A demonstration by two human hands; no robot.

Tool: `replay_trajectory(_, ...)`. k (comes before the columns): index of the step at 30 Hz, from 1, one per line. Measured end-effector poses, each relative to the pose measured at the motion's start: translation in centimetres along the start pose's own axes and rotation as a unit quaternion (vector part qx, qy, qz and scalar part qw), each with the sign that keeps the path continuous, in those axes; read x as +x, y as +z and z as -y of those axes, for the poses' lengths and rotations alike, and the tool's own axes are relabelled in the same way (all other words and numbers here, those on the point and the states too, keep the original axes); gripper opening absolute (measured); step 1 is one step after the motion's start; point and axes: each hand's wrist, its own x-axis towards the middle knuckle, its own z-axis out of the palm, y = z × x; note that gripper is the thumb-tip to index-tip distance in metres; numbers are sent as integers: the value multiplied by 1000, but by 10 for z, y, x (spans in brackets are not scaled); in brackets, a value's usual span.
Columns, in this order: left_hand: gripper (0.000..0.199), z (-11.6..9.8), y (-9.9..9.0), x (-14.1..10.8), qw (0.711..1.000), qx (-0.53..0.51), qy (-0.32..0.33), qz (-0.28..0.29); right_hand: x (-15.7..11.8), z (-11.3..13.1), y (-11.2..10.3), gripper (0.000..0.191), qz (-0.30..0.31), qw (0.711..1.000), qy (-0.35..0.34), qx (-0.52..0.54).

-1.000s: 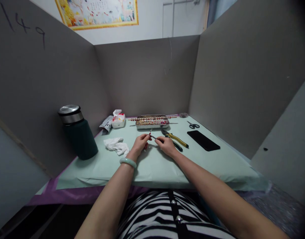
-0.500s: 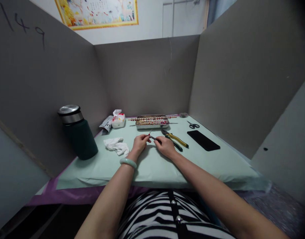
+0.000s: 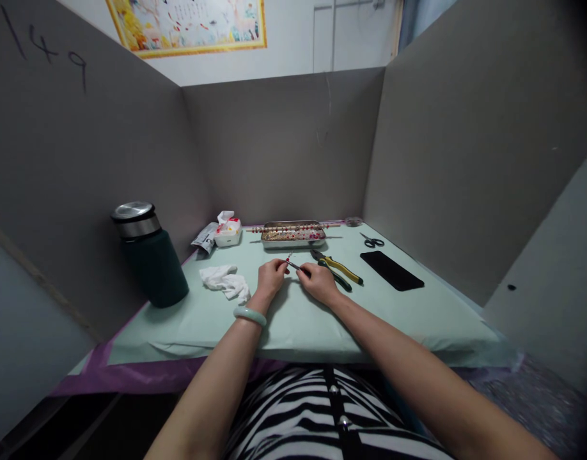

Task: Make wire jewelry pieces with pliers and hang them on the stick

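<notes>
My left hand (image 3: pixel 271 277), closed in a pinch, holds a small red beaded piece (image 3: pixel 288 259) at its fingertips. A jade-green bangle (image 3: pixel 250 315) circles that wrist. My right hand (image 3: pixel 318 282) is closed around a slim dark tool (image 3: pixel 293 264), whose thin metal tip points left and meets the beaded piece. Its exact kind is too small to tell. Just right of this hand lie pliers (image 3: pixel 342 268) with yellow and green handles. Behind both hands, a metal tray (image 3: pixel 293 243) holds loose red and gold beads, and a beaded stick (image 3: pixel 274 229) rests across it.
A dark green bottle (image 3: pixel 154 262) stands at left, near a crumpled tissue (image 3: pixel 225 282), a white box (image 3: pixel 228 234) and a silver packet (image 3: pixel 205 239). A black phone (image 3: pixel 392 270) and scissors (image 3: pixel 372 241) lie at right. Grey partitions (image 3: pixel 284 147) enclose the table (image 3: pixel 303 332).
My left hand and its bangle have shifted very slightly to the right. The right hand keeps its place, with the tool tip still at the beaded piece.
</notes>
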Motion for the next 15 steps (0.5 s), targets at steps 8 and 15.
replay_trajectory(8, 27, -1, -42, -2, 981, 189, 30, -34, 1, -3, -1, 23, -17, 999, 24, 28)
replay_trajectory(15, 66, 45, -103, -8, 903, 388, -185, 25, 1, -2, -1, 23, -19, 999, 24, 20)
